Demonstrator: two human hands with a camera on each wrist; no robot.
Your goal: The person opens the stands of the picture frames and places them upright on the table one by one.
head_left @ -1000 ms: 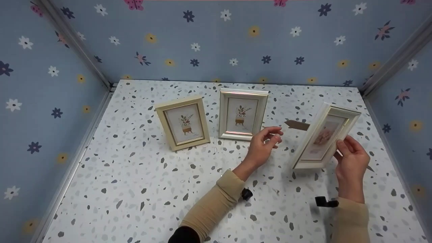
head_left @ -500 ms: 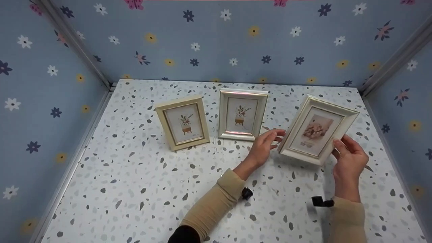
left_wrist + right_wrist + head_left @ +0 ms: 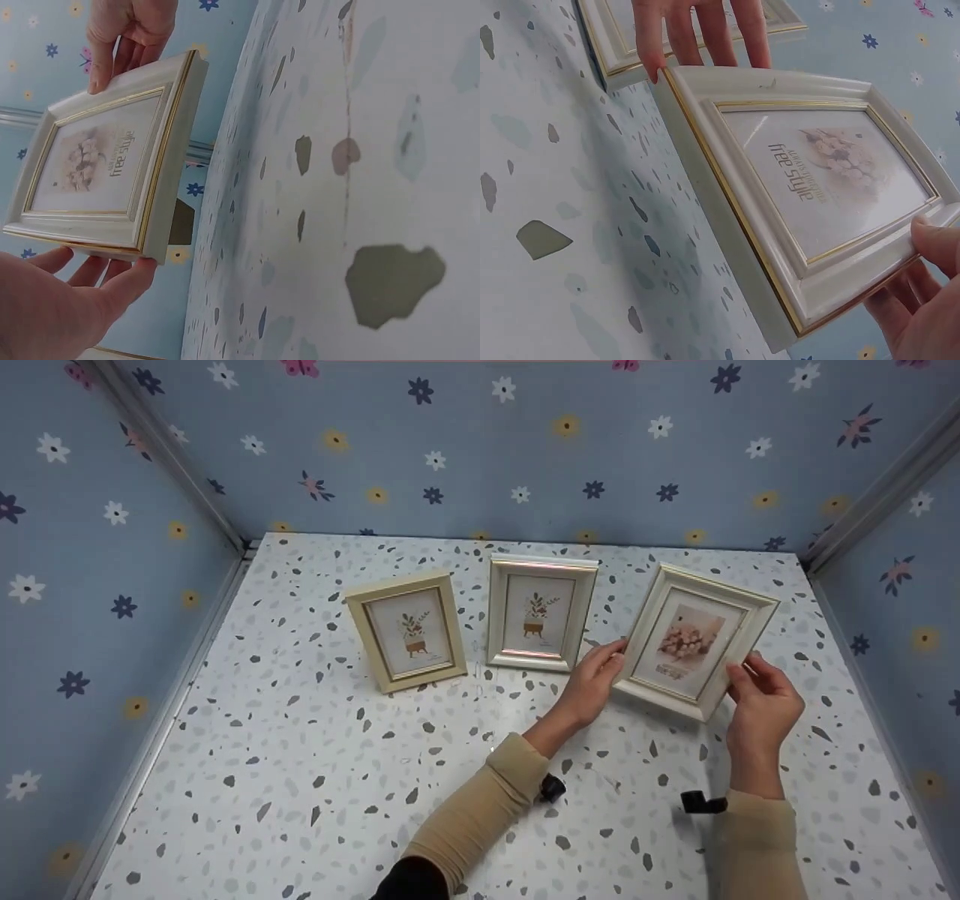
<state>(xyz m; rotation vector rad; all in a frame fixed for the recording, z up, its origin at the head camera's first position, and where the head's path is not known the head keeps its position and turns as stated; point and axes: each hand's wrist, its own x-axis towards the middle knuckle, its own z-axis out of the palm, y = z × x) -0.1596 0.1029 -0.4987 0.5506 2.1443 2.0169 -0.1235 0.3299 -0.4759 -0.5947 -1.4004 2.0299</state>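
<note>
A cream picture frame (image 3: 694, 641) with gold trim and a pink flower print is held tilted over the speckled table. My right hand (image 3: 761, 709) grips its right edge, thumb on the front border and fingers bent behind. At the lower left edge, my left hand (image 3: 589, 690) holds the frame with its fingertips, as the left wrist view also shows. Behind the frame a brown stand leg (image 3: 181, 223) sticks out. Left of it, a silvery-cream frame (image 3: 540, 611) with a plant print stands close to my left hand.
A yellowish-cream frame (image 3: 409, 634) stands slightly turned farther left. Blue flower-patterned panels (image 3: 480, 450) enclose the back and sides of the white speckled table (image 3: 315, 780). Black camera mounts (image 3: 551, 787) stick out beside both sleeves.
My right hand has turned the frame from a side-on angle to face me and moved it left. My left hand has come to hold its left edge. The other frames stay put.
</note>
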